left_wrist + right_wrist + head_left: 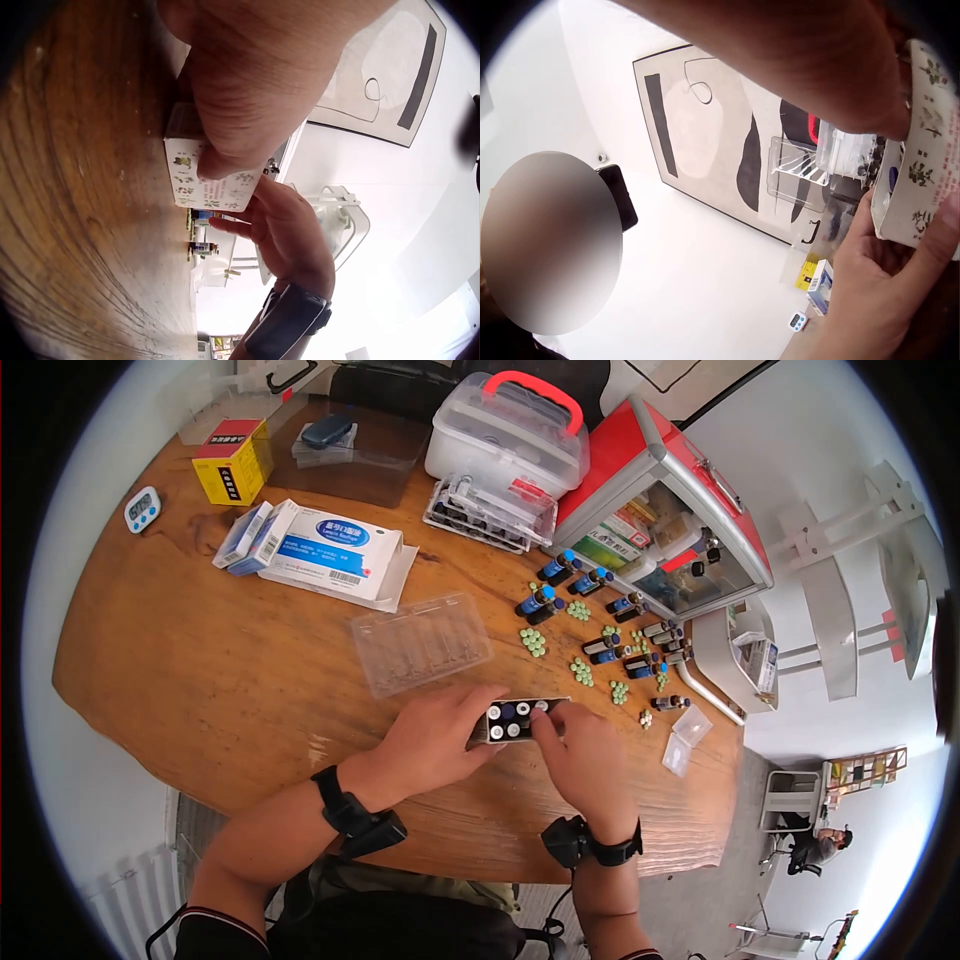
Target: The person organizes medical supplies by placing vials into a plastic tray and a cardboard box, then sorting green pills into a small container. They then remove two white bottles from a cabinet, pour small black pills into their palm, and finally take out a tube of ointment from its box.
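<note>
White cardboard carton, plant-printed, open-topped, between my hands by the near edge of the grained wooden surface. Inside: five round white caps visible, one dark cap. My left grip pinches the carton's side; my right grip reaches the opening (cannot tell whether pinching). Just beyond: one clear, ridged plastic tray.

Near the surface's front edge, the right hand hides part of the inside of the box; the right wrist view's right edge crops the box.
</note>
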Tool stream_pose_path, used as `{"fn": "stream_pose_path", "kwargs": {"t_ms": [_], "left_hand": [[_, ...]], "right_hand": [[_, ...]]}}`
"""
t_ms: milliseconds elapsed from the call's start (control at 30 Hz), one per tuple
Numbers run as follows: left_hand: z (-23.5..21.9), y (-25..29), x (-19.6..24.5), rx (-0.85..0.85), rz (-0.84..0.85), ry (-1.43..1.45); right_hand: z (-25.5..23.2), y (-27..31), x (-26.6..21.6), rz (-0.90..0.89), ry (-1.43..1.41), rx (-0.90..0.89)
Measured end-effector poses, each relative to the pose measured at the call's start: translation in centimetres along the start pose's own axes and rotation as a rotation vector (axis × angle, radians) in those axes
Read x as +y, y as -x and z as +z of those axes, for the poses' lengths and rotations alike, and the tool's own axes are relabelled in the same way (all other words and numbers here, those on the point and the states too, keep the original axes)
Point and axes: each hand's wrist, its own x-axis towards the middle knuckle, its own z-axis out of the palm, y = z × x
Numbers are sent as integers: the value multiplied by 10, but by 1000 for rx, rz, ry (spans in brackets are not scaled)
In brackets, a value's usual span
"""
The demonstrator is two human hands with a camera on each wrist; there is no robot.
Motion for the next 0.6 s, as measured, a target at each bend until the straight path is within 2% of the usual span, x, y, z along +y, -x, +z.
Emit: {"fn": "stream_pose_path", "kwargs": {"t_ms": [300, 600], "left_hand": [[-2, -1, 4, -27, -14, -57], [-2, -7, 4, -2, -5, -17]], "right_hand": [[-27, 8, -6, -52, -153, 199], [-60, -13, -13, -82, -285, 182]]}}
